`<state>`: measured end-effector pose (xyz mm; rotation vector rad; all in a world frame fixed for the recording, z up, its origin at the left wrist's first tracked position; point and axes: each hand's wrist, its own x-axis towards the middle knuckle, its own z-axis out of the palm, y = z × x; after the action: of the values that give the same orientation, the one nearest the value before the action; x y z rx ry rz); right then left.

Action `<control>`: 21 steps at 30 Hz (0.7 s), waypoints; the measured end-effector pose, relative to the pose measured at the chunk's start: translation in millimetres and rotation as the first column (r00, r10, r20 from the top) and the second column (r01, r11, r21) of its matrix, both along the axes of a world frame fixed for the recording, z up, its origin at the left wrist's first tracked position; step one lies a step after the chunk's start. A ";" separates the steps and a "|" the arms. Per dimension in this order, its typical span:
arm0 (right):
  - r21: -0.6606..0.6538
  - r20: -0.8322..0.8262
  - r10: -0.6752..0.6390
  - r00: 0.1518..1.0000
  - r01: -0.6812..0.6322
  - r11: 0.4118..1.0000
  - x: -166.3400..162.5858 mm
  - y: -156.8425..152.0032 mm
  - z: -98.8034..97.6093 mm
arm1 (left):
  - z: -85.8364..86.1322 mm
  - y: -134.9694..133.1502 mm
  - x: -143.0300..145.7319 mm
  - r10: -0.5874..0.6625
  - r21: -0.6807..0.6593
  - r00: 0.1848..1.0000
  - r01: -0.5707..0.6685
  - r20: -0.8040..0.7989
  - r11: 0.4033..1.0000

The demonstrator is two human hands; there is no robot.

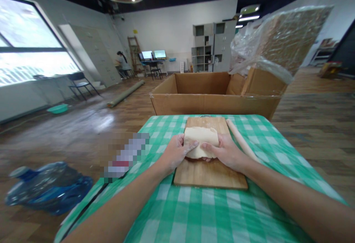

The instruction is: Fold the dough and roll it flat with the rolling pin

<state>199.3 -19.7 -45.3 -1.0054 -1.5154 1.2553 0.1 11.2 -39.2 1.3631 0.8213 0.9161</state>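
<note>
A pale sheet of dough (202, 139) lies folded on a wooden cutting board (210, 174) on the green checked tablecloth (194, 213). My left hand (176, 152) grips the dough's left edge, thumb on top and fingers curled under. My right hand (226, 150) holds the right edge the same way, its thumb reaching toward the middle. The near edge of the dough is lifted off the board. A wooden rolling pin (241, 139) lies just right of the board, beside my right wrist.
A large open cardboard box (210, 99) stands behind the table, with a plastic-wrapped bundle (277, 40) on its right side. A blue water jug (47, 187) lies on the floor at left. A person sits at a desk far back.
</note>
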 end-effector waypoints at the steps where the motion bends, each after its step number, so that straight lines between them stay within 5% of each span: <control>1: -0.019 -0.005 -0.010 1.000 0.010 1.000 -0.1 0.0 0.5 | 0.1 0.8 -1.0 -0.017 -0.013 1.000 0.017 0.006 1.000; 7: -0.040 -0.069 -0.096 0.993 0.094 0.995 -2.0 -1.7 7.9 | 8.9 1.0 -5.8 -0.173 -0.203 0.982 0.185 0.073 0.962; 21: -0.116 -0.073 -0.025 0.997 0.017 0.993 -3.5 -4.4 9.8 | 7.9 5.1 -8.5 -0.040 -0.198 0.988 0.070 0.150 0.978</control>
<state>195.8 -24.1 -35.6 -1.0348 -1.3853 1.3632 -8.5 16.2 -31.3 1.1233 0.7401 0.8539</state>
